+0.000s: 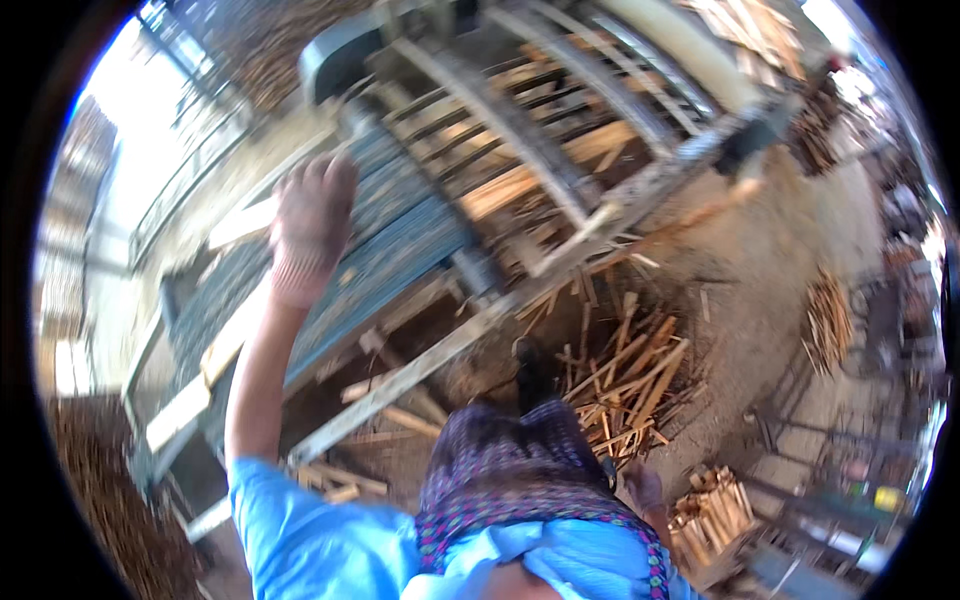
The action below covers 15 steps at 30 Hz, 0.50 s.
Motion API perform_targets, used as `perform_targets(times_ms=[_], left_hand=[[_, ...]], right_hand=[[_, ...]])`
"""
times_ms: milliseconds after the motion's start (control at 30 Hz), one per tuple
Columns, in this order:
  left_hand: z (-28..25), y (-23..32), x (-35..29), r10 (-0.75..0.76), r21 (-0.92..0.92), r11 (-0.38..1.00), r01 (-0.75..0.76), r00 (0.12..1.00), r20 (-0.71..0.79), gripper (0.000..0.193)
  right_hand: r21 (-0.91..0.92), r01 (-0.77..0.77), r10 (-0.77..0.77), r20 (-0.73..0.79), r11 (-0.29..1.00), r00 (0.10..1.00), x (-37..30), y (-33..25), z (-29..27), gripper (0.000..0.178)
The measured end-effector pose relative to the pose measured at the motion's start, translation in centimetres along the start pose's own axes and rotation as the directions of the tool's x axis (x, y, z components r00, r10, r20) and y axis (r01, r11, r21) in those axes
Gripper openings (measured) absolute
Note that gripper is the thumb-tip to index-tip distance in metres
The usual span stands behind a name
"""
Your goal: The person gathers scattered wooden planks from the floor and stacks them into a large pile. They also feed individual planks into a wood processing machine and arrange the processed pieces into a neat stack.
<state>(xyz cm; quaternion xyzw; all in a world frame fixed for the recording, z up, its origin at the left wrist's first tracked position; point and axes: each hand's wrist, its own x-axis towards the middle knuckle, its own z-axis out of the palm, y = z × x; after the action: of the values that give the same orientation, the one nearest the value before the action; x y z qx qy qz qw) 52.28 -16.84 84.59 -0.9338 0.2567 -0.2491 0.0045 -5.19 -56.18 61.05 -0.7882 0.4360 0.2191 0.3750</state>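
Observation:
My left hand (314, 215), in a pale pinkish knit glove, is stretched out over a blue machine bed (390, 240). Its fingers look curled; motion blur and the back of the hand hide what they hold, if anything. Right beside the fingers lies the end of a pale wood strip (243, 222). Another pale wood strip (180, 415) lies along the bed's left side, below my wrist. My right hand (643, 487) hangs low by my right side, near a stack of short wood pieces (712, 515). Blur hides its fingers.
Metal rails (500, 125) with boards below adjoin the bed's far right. A metal frame bar (400, 385) crosses in front of me. Loose wood offcuts (630, 375) heap on the floor near my feet. Another wood bundle (828, 318) lies farther right.

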Motion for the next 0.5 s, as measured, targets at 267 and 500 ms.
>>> perform_targets(times_ms=[267, 500], left_hand=[[-14.5, 16.7, -3.6, 0.543, -0.124, 0.745, -0.655, 0.704, -0.457, 0.044], [-14.6, 20.7, -4.9, 0.622, -0.101, 0.677, -0.729, 0.639, -0.452, 0.040]], right_hand=[[0.837, 0.309, -0.826, 0.261, 0.451, 0.499, -2.7, -35.3, -8.8, 0.078], [0.813, 0.476, -0.830, 0.014, 0.334, 0.558, -6.6, -41.2, -15.4, 0.054]])
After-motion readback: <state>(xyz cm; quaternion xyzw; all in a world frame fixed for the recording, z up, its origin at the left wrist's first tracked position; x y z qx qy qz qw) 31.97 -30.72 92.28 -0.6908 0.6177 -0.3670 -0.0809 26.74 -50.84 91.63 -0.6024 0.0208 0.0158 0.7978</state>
